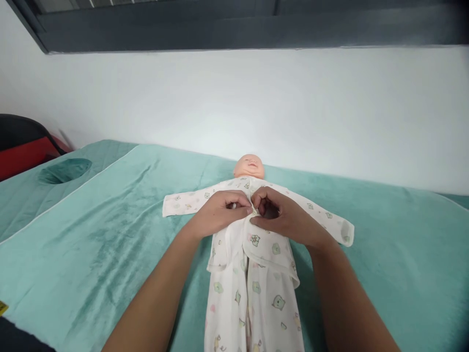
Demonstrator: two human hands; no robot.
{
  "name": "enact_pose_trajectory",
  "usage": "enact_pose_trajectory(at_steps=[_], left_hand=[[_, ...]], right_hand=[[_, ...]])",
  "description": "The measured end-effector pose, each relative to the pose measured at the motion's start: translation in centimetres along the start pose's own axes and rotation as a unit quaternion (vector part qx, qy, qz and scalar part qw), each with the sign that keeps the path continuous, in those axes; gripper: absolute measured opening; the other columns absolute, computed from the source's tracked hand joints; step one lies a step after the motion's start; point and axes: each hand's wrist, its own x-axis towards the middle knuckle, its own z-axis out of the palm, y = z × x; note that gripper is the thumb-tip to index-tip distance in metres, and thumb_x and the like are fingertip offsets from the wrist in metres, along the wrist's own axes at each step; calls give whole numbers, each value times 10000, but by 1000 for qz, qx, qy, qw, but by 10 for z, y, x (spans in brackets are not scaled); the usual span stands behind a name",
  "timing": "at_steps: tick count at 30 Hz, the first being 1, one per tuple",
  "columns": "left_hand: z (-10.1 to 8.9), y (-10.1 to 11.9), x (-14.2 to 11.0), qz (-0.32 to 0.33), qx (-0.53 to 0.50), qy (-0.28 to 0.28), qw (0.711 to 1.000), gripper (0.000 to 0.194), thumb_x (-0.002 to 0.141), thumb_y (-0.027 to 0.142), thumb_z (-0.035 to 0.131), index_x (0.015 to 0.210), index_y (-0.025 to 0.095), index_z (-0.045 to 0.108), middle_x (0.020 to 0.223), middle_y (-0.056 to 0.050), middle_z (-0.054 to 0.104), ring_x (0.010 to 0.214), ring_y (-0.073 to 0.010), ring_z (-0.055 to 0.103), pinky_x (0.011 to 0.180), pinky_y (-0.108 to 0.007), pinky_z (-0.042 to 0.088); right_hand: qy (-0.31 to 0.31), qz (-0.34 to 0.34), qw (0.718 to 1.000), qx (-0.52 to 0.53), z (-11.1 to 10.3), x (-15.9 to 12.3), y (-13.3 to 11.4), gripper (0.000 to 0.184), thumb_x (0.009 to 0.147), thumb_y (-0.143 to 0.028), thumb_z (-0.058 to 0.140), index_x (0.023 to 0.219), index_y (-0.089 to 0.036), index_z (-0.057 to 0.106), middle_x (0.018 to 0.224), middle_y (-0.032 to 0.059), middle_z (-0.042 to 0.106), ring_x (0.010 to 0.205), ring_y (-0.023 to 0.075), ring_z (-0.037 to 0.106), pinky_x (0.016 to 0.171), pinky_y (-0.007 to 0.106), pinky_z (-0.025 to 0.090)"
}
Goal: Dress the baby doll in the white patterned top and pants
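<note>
A baby doll lies on its back, head toward the wall, dressed in a white printed jacket and matching trousers. Both jacket sleeves stretch out to the sides. At the chest, my left hand pinches one front edge of the jacket between thumb and fingers. Close beside it, my right hand grips the other front edge, its fingers curled. The two edges meet between my fingertips; any fastener there is too small to make out. Below my hands the jacket front hangs slightly parted over the trousers.
The doll rests on a green plush cover over a bed, with a round face hole at the left. A white wall rises behind, under a dark window frame. A red and black object stands at the far left.
</note>
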Motion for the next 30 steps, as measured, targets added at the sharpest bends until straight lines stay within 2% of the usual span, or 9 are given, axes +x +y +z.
enact_pose_trajectory(at_steps=[12, 17, 22, 26, 30], left_hand=[[-2, -2, 1, 24, 3, -10, 1000, 179, 868, 313, 550, 771, 176, 613, 826, -11, 544, 763, -136, 466, 671, -253, 365], [-2, -6, 2, 40, -27, -14, 999, 186, 891, 319, 538, 790, 173, 595, 826, -1, 514, 770, -127, 450, 697, -253, 354], [-2, -4, 2, 26, -33, -20, 999, 228, 898, 358, 529, 774, 173, 579, 809, -1, 501, 767, -132, 444, 701, -257, 352], [-3, 0, 1, 15, -30, -26, 999, 238, 900, 370, 519, 780, 173, 578, 819, -3, 509, 786, -138, 455, 705, -256, 354], [-3, 0, 0, 13, -27, -31, 999, 227, 905, 354, 514, 785, 171, 576, 819, 1, 509, 786, -133, 458, 712, -254, 351]], right_hand=[[0, 8, 999, 35, -2, 2, 5, 224, 782, -343, 692, 879, -210, 541, 791, -15, 487, 706, 115, 448, 618, 241, 363], [15, 4, 1000, 21, -1, 2, 6, 211, 783, -316, 696, 840, -208, 524, 778, -23, 475, 698, 109, 438, 609, 237, 345], [6, 0, 999, 36, -1, 2, 6, 245, 781, -350, 712, 852, -207, 526, 785, -21, 473, 708, 113, 439, 620, 240, 354], [-11, -11, 998, 67, -3, 2, 5, 242, 840, -413, 654, 870, -201, 541, 747, -27, 449, 676, 104, 414, 602, 239, 338], [-15, -11, 996, 84, -4, 3, 6, 226, 854, -401, 644, 869, -196, 550, 744, -28, 455, 665, 95, 410, 595, 233, 333]])
